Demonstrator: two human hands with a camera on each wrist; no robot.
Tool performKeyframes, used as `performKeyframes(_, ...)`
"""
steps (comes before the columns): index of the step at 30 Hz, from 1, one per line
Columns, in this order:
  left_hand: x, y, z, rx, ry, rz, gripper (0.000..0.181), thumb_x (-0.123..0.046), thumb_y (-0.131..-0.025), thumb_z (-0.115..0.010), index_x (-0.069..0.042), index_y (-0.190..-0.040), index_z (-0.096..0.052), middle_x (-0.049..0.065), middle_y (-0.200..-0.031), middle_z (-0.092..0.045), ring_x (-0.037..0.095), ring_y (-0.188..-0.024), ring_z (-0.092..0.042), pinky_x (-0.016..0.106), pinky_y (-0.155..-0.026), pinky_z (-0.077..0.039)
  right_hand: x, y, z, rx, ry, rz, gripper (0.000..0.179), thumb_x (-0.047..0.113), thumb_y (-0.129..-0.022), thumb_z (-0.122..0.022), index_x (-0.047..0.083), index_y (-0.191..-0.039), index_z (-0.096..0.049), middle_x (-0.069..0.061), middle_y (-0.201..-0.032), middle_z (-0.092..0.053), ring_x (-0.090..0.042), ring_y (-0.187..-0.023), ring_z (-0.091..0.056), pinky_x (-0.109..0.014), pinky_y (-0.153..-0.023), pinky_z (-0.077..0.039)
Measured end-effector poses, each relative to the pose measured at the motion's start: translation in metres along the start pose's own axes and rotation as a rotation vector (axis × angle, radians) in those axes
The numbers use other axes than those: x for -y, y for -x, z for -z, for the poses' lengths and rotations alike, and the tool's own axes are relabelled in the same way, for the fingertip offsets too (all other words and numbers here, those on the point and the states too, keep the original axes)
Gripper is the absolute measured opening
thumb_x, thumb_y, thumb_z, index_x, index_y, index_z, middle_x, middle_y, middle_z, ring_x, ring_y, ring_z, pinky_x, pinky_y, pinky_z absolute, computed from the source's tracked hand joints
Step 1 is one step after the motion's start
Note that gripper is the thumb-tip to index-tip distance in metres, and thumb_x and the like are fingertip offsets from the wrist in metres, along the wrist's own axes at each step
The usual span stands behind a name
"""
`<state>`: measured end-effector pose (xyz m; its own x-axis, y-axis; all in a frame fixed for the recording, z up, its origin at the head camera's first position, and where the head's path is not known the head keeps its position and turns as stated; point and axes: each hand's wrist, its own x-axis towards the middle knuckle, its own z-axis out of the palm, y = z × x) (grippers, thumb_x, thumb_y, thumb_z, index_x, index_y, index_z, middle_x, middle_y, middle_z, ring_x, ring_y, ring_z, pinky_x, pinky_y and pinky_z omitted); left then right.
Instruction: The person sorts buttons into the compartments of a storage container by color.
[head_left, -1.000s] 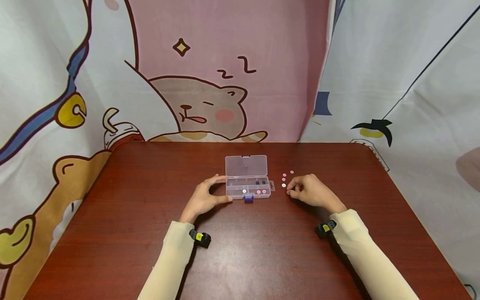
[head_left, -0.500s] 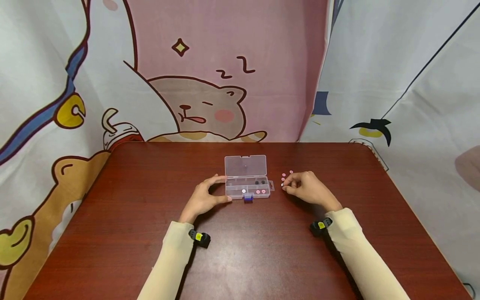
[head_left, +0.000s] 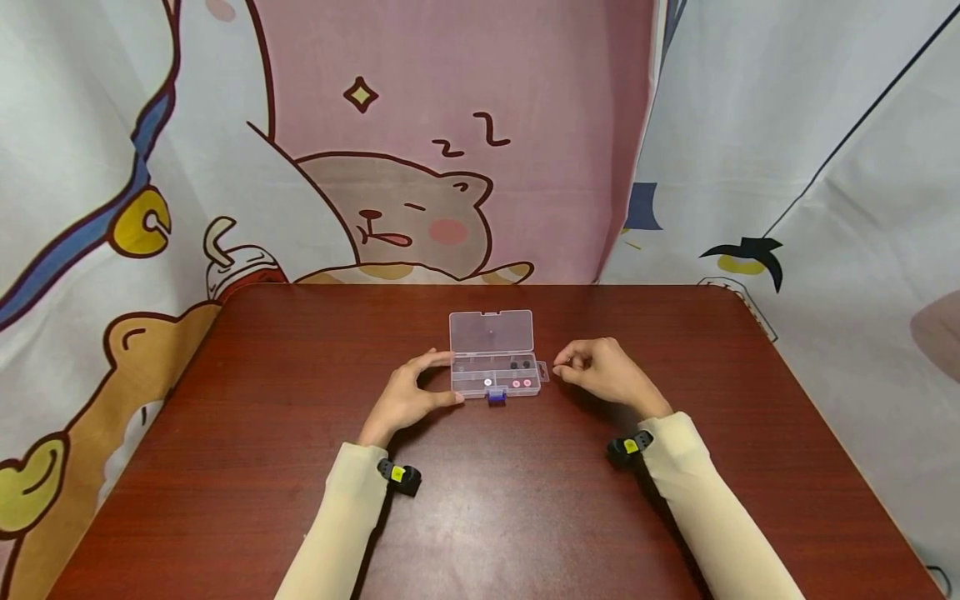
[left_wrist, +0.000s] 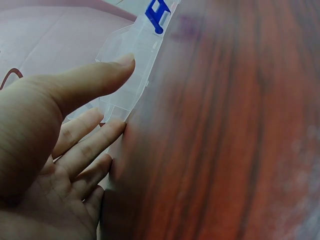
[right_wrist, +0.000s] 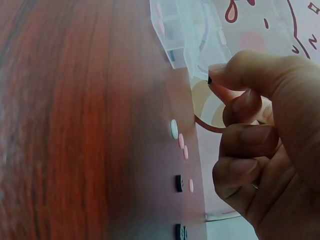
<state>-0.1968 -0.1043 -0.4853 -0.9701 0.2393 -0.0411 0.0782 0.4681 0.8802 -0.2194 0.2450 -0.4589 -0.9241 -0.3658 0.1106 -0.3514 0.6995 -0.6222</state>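
A clear plastic compartment box (head_left: 471, 387) lies on the table with its lid (head_left: 491, 332) raised at the back. My left hand (head_left: 405, 396) holds the box's left end, index finger at the back corner and thumb at the front. In the box, small black discs (head_left: 520, 365) sit in the back row; a white disc (head_left: 487, 382) and pink discs (head_left: 521, 383) sit in the front row. My right hand (head_left: 603, 371), just right of the box, pinches a small black disc (right_wrist: 209, 79) between thumb and index finger, its other fingers curled.
A blue latch (head_left: 497, 398) hangs at the box's front. In the right wrist view, a white disc (right_wrist: 174, 129), pink discs (right_wrist: 181, 141) and black discs (right_wrist: 179, 183) lie on the table (right_wrist: 90, 125); the right hand hides these in the head view. A patterned cloth (head_left: 570, 125) hangs behind.
My right hand has moved left and slightly away from me, towards the box, covering the loose discs in the head view. The left hand and the box have stayed put.
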Motion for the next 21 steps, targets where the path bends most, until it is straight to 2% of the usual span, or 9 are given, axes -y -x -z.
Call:
performKeyframes(8,-0.001,0.000,0.000,0.003,0.001,0.003,0.068,-0.029,-0.076,-0.092,-0.026,-0.138,-0.064,0.009,-0.162,-0.043,0.029,-0.155,-0.033,0.056,-0.125,-0.027,0.007,-0.004,-0.002,-0.016,-0.028,0.001,0.004,0.017,-0.090,-0.077,0.013,-0.090,-0.077,0.005,-0.069,-0.057,-0.010,-0.064,-0.052,-0.021,-0.055,-0.041)
performKeyframes(14,-0.001,0.000,0.001,0.001,0.006,-0.001,0.068,-0.028,-0.076,-0.091,-0.025,-0.138,-0.064,0.009,-0.161,-0.045,0.028,-0.155,-0.033,0.056,-0.125,-0.026,0.015,-0.012,-0.005,-0.009,-0.052,-0.008,0.004,0.014,-0.090,-0.078,0.012,-0.093,-0.077,0.003,-0.066,-0.056,-0.012,-0.059,-0.049,-0.022,-0.053,-0.039)
performKeyframes(21,-0.001,0.000,0.000,0.001,0.003,-0.004,0.067,-0.028,-0.077,-0.091,-0.025,-0.138,-0.064,0.010,-0.161,-0.045,0.029,-0.155,-0.033,0.056,-0.125,-0.027,0.026,-0.022,-0.007,-0.017,-0.067,0.030,0.003,0.014,-0.090,-0.077,0.014,-0.093,-0.076,0.004,-0.064,-0.056,-0.010,-0.057,-0.048,-0.022,-0.051,-0.037)
